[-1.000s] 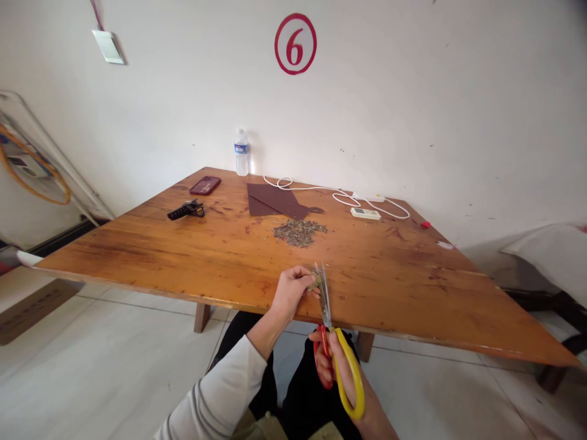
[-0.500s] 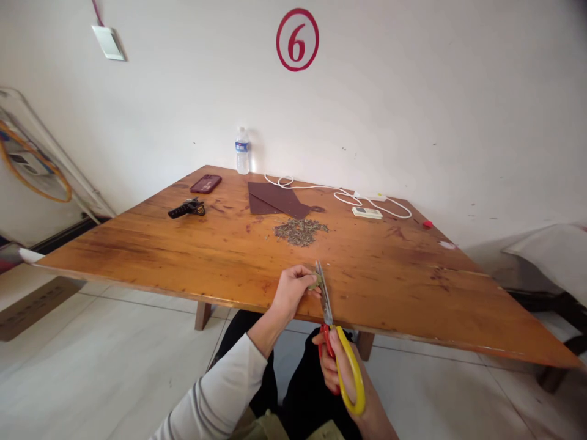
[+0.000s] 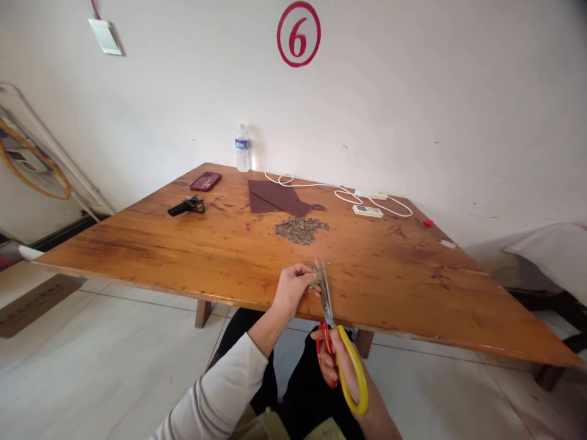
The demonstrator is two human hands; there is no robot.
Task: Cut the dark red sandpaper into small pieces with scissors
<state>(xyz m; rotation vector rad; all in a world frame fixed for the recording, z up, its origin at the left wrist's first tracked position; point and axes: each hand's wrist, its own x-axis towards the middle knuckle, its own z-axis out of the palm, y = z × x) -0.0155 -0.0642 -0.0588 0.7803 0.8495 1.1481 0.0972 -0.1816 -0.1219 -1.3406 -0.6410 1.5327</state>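
Observation:
My left hand pinches a small greenish-brown piece over the near edge of the wooden table. My right hand grips the red and yellow handles of the scissors. The scissors' blades point away from me, slightly parted, with the small piece against them. A heap of small cut bits lies in the middle of the table, beyond my hands.
Dark brown sheets lie behind the heap. A water bottle, a red phone and a black tool are at the far left. A white cable and a small white device lie at the far right.
The scissor blades shut half a second ago and have parted slightly again. My left hand has kept its pinch on the small piece. The view has tilted down a little.

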